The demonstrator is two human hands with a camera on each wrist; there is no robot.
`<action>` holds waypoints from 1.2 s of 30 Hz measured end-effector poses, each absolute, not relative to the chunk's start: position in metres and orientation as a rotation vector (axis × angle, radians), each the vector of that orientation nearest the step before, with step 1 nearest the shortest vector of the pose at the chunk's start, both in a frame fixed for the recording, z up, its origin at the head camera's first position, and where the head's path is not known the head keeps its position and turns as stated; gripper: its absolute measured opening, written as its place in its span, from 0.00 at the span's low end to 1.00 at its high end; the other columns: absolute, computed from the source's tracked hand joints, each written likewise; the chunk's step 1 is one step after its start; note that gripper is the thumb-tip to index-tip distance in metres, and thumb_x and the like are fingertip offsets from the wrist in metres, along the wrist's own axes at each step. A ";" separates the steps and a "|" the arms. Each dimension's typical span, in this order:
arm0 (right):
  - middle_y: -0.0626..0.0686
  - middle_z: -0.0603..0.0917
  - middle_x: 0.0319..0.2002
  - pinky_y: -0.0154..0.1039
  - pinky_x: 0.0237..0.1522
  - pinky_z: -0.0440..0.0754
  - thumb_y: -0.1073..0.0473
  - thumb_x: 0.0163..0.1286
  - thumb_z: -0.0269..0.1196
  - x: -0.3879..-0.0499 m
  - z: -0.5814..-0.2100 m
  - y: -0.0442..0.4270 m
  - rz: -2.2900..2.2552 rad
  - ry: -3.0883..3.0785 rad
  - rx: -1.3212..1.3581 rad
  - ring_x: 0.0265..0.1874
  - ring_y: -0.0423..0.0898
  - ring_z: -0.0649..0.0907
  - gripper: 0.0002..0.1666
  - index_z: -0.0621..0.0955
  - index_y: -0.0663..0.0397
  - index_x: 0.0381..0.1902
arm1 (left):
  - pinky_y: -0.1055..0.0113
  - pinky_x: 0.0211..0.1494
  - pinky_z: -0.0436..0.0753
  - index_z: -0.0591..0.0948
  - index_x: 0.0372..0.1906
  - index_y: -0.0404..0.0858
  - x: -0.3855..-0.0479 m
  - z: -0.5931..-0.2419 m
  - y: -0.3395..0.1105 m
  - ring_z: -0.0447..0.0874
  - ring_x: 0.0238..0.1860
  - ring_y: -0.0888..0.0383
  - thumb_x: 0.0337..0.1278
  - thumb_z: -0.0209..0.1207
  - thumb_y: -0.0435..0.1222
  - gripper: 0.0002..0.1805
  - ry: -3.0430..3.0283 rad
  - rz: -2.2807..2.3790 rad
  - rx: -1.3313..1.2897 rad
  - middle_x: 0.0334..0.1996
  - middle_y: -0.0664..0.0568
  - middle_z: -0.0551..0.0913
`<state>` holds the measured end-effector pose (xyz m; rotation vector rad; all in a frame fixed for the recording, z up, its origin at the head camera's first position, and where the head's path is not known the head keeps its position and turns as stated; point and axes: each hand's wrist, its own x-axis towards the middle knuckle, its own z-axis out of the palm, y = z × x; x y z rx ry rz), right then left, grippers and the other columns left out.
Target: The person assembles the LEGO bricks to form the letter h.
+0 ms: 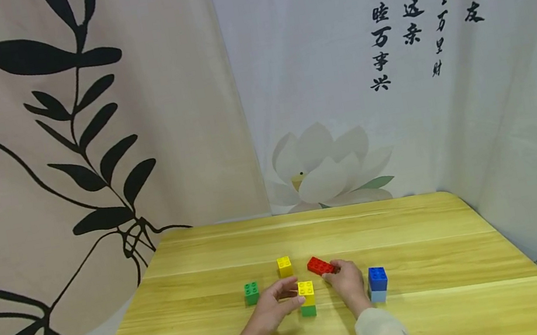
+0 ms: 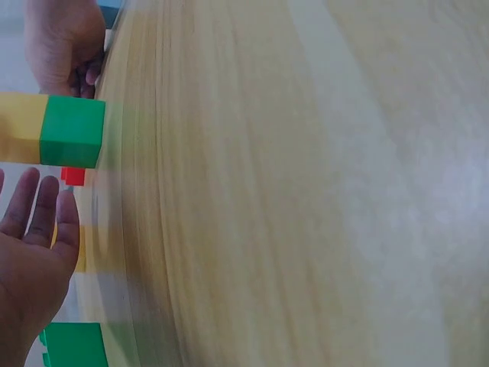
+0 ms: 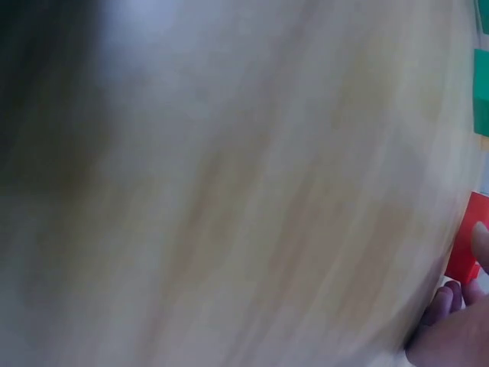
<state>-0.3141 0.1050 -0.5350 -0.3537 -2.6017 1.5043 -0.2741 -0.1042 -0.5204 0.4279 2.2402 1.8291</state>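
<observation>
A stack of a yellow brick (image 1: 306, 289) on a green brick (image 1: 309, 310) stands upright on the table. Beside its left side is my left hand (image 1: 272, 308), fingers extended, thumb close to the yellow brick; whether the thumb touches is hard to tell. In the left wrist view those fingers (image 2: 44, 214) are spread and hold nothing. Farther back, my right hand (image 1: 349, 283) pinches the near right end of a red brick (image 1: 319, 265) between thumb and fingers. The right wrist view shows that red brick (image 3: 467, 237) only partly, at the edge.
On the wooden table (image 1: 419, 237), a single green brick (image 1: 251, 293) sits to the left. Behind the stack is another yellow brick (image 1: 284, 267). Right of my right hand stands a dark blue brick (image 1: 378, 278) on a light blue one (image 1: 378, 296). Printed curtains (image 1: 185, 116) hang behind.
</observation>
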 end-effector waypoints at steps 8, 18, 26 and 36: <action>0.63 0.82 0.52 0.55 0.53 0.77 0.66 0.62 0.71 -0.315 -0.536 0.105 1.457 -2.618 -0.342 0.49 0.57 0.80 0.24 0.81 0.67 0.56 | 0.56 0.54 0.80 0.74 0.66 0.35 -0.275 -0.522 -0.101 0.76 0.56 0.48 0.62 0.66 0.45 0.32 2.249 1.832 0.438 0.55 0.49 0.80; 0.60 0.84 0.48 0.53 0.51 0.79 0.65 0.62 0.71 -0.315 -0.536 0.109 1.487 -2.619 -0.326 0.45 0.55 0.81 0.21 0.82 0.65 0.53 | 0.58 0.51 0.81 0.79 0.61 0.38 -0.276 -0.522 -0.099 0.78 0.53 0.51 0.62 0.66 0.44 0.25 2.285 1.812 0.441 0.50 0.51 0.83; 0.58 0.84 0.47 0.52 0.50 0.78 0.63 0.62 0.71 -0.314 -0.534 0.112 1.529 -2.618 -0.311 0.43 0.53 0.80 0.20 0.82 0.63 0.52 | 0.58 0.51 0.80 0.82 0.58 0.39 -0.279 -0.518 -0.102 0.80 0.50 0.54 0.60 0.68 0.45 0.23 2.355 1.750 0.465 0.50 0.51 0.84; 0.57 0.84 0.45 0.51 0.49 0.79 0.61 0.63 0.71 -0.308 -0.524 0.112 1.554 -2.623 -0.238 0.42 0.52 0.80 0.21 0.82 0.63 0.53 | 0.55 0.51 0.81 0.83 0.55 0.39 -0.281 -0.513 -0.104 0.80 0.47 0.53 0.56 0.70 0.44 0.23 2.435 1.608 0.463 0.49 0.50 0.84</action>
